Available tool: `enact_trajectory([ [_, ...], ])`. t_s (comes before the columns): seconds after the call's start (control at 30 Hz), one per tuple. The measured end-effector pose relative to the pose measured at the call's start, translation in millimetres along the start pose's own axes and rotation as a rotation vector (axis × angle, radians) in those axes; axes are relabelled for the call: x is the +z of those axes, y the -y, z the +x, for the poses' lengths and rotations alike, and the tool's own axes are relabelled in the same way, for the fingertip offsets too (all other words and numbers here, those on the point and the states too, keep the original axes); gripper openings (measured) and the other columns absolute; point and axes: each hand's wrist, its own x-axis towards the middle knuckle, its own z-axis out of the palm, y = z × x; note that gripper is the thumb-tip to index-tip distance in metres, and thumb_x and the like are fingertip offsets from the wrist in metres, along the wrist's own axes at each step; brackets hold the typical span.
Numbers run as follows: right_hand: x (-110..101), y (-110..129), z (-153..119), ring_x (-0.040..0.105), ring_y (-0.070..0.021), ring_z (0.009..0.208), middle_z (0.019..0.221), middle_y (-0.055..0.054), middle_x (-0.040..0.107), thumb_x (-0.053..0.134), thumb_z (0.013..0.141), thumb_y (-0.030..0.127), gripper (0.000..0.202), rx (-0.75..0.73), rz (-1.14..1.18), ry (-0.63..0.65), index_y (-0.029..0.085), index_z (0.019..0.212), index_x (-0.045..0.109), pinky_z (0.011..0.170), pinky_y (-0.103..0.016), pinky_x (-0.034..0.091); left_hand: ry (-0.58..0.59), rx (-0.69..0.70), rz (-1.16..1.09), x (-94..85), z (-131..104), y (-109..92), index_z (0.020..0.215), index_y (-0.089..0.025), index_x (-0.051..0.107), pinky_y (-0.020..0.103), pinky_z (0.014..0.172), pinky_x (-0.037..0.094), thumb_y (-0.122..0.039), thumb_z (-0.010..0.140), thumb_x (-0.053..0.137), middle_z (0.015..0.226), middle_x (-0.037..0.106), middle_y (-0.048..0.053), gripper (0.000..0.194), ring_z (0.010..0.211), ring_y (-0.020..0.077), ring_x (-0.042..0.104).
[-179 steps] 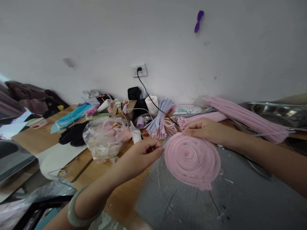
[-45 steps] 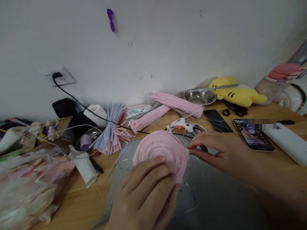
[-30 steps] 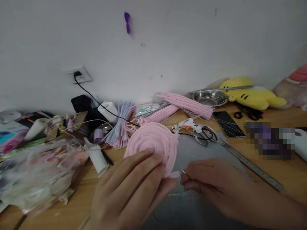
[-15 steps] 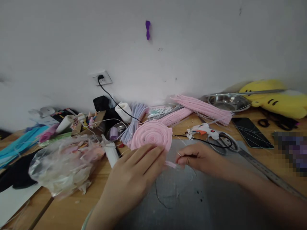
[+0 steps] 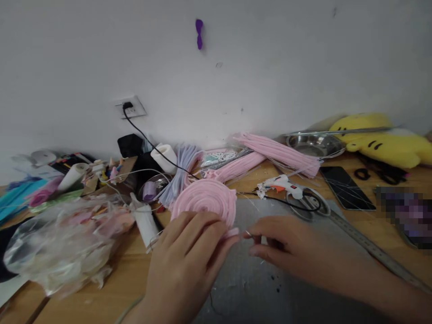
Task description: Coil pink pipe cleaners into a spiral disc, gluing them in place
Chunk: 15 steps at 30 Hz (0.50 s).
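A flat round coil of fuzzy pink pipe cleaner (image 5: 202, 198) stands tilted above the grey mat (image 5: 249, 279). My left hand (image 5: 189, 247) is wrapped over its lower part, and the thumb presses a short pink end at the coil's lower right. The fingers hide the coil's bottom edge. Just right of that end, my right hand (image 5: 280, 247) has thumb and forefinger curled close together, with a thin shiny wire (image 5: 249, 233) showing at the fingertips. A small gap separates the two hands.
A hot glue gun (image 5: 283, 186), scissors (image 5: 305, 204) and a metal ruler (image 5: 367, 245) lie at the right, near a phone (image 5: 347, 188). Pink pipe cleaner bundles (image 5: 280, 155) lie behind. At left is a plastic bag of scraps (image 5: 67, 243). A black cord (image 5: 158, 150) runs from the wall socket.
My view has shifted slightly right. My left hand has tilted the coil back, its thumb now on the pink end. My right hand has drawn slightly away from that end.
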Motion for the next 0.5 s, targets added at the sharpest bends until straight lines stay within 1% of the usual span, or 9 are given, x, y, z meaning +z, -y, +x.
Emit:
enact_trajectory([
  [0.07,-23,-7,-2,0.064,-0.0169,0.069,0.082,-0.001,0.073,0.050,0.090,0.047,0.030,0.120,-0.083,0.015,0.026,0.095,0.071,0.057,-0.026,0.045,-0.004,0.010,0.033,-0.1,-1,2,0.087,-0.018,0.062,0.031,0.070,0.046,-0.027,0.092,0.057,0.083,0.068,0.002,0.012,0.077,0.0185,0.060],
  [0.13,-54,-21,3,0.064,-0.0189,0.074,0.087,-0.003,0.073,0.041,0.093,0.049,0.040,0.256,-0.241,-0.043,0.024,0.096,0.071,0.061,-0.029,0.045,-0.008,0.014,0.059,-0.1,-2,4,0.085,-0.018,0.060,0.031,0.068,0.046,-0.031,0.095,0.052,0.080,0.067,0.002,0.018,0.075,0.0186,0.060],
  [0.17,-70,-31,8,0.064,-0.0198,0.075,0.089,-0.005,0.073,0.040,0.094,0.047,0.040,0.352,-0.338,-0.101,0.023,0.097,0.071,0.062,-0.030,0.045,-0.011,0.022,0.061,0.0,-3,5,0.084,-0.018,0.060,0.030,0.068,0.046,-0.032,0.095,0.051,0.078,0.066,0.001,0.020,0.073,0.0181,0.060],
  [0.2,-85,-42,16,0.064,-0.0208,0.080,0.093,-0.006,0.072,0.041,0.094,0.044,0.037,0.453,-0.434,-0.106,0.022,0.096,0.071,0.066,-0.031,0.045,-0.014,0.036,0.057,0.2,-3,5,0.083,-0.019,0.060,0.030,0.068,0.046,-0.031,0.096,0.049,0.078,0.066,0.001,0.020,0.073,0.0176,0.060],
  [0.23,-98,-54,26,0.064,-0.0217,0.084,0.095,-0.006,0.072,0.043,0.093,0.039,0.033,0.536,-0.520,-0.079,0.021,0.096,0.071,0.070,-0.033,0.046,-0.018,0.054,0.051,0.4,-3,6,0.083,-0.019,0.060,0.030,0.069,0.046,-0.029,0.096,0.049,0.079,0.066,0.000,0.020,0.073,0.0171,0.060],
  [0.3,-118,-79,50,0.064,-0.0238,0.085,0.090,-0.010,0.071,0.051,0.090,0.032,0.025,0.596,-0.579,-0.043,0.015,0.091,0.071,0.074,-0.036,0.047,-0.019,0.091,0.035,1.0,-2,7,0.082,-0.020,0.062,0.029,0.072,0.046,-0.026,0.097,0.048,0.080,0.066,-0.001,0.021,0.076,0.0160,0.061],
  [0.33,-123,-90,64,0.064,-0.0234,0.086,0.091,-0.010,0.070,0.052,0.091,0.032,0.025,0.604,-0.596,-0.023,0.014,0.091,0.070,0.076,-0.038,0.049,-0.028,0.108,0.032,1.3,-2,7,0.081,-0.020,0.062,0.028,0.073,0.047,-0.025,0.097,0.047,0.081,0.067,-0.002,0.023,0.077,0.0154,0.062],
  [0.4,-126,-108,92,0.063,-0.0179,0.091,0.104,-0.007,0.066,0.055,0.092,0.036,0.025,0.602,-0.612,0.008,0.016,0.103,0.064,0.081,-0.038,0.052,-0.044,0.123,0.032,2.2,0,7,0.080,-0.021,0.062,0.027,0.071,0.048,-0.026,0.098,0.045,0.079,0.067,-0.003,0.025,0.076,0.0141,0.062],
  [0.5,-117,-124,132,0.062,-0.0197,0.099,0.118,-0.008,0.061,0.057,0.091,0.035,0.031,0.562,-0.629,0.021,0.017,0.116,0.059,0.083,-0.040,0.053,-0.070,0.125,0.044,4.1,1,8,0.079,-0.022,0.062,0.025,0.066,0.048,-0.028,0.099,0.042,0.077,0.068,-0.004,0.029,0.073,0.0132,0.063],
])
